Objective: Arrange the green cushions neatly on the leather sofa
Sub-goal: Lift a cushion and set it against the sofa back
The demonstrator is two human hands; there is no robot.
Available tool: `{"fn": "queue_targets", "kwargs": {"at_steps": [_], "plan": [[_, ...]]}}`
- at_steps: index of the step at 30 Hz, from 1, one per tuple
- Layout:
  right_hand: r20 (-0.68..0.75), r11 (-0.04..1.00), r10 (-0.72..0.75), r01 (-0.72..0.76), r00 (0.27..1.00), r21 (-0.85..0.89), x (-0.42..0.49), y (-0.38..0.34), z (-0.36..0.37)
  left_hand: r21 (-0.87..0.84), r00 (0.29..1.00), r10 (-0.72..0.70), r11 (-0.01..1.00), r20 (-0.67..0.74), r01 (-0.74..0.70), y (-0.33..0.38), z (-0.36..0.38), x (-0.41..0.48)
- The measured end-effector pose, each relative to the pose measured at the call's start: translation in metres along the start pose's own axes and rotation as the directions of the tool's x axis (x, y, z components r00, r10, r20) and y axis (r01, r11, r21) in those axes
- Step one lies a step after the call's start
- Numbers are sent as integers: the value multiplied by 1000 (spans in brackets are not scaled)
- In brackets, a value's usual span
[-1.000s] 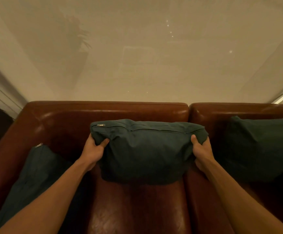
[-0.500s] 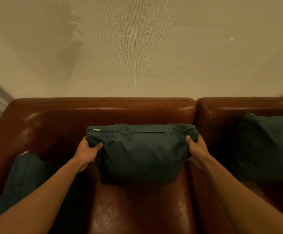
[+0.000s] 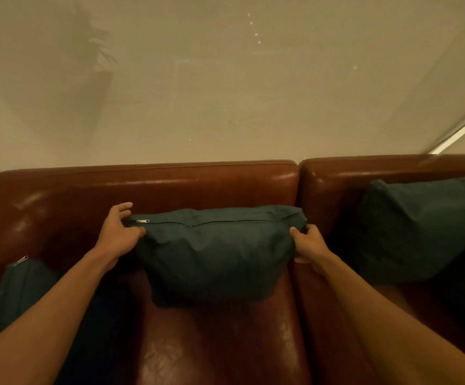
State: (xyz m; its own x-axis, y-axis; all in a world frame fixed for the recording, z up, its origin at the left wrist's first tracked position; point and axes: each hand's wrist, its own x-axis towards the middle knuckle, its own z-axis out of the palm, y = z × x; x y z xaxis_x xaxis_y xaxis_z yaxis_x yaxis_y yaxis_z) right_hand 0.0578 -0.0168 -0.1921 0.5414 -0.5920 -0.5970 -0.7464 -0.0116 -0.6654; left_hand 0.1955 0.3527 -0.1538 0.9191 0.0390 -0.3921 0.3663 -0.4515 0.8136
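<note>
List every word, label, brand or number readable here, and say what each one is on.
None: there is no readable text in the head view. The middle cushion shows only a plain zipper pull. The left cushion, right cushion, leather sofa and wall carry no lettering.

Left cushion [image 3: 23, 290]: lower part is covered by the left forearm [image 3: 59, 309] and the rest is cut by the left edge; only its zip corner and upper face show.
Right cushion [image 3: 420, 232]: cut by the right edge, lower side lost in shadow.
Sofa [image 3: 156, 187]: seat front and both ends run out of frame.
Middle cushion [image 3: 217, 254]: back face is hidden against the backrest.
Right hand [image 3: 309, 243]: fingers are tucked behind the cushion's end, out of sight; the thumb alone shows.
Left hand [image 3: 117, 234]: fingers [image 3: 124, 208] reach behind the zip corner; grip or mere touch not resolvable.
Plant-like shape [image 3: 100, 48] on the wall: blurred and faint.
</note>
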Motion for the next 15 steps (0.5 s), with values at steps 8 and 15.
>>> {"fn": "queue_targets", "kwargs": {"at_steps": [8, 15], "plan": [[-40, 991, -118, 115, 992, -63, -37, 8, -36, 170, 934, 351, 927, -70, -336, 47, 20, -38], [-32, 970, -245, 244, 969, -21, -82, 24, -63, 160, 889, 450, 874, 90, -459, 69, 65, -86]]}}
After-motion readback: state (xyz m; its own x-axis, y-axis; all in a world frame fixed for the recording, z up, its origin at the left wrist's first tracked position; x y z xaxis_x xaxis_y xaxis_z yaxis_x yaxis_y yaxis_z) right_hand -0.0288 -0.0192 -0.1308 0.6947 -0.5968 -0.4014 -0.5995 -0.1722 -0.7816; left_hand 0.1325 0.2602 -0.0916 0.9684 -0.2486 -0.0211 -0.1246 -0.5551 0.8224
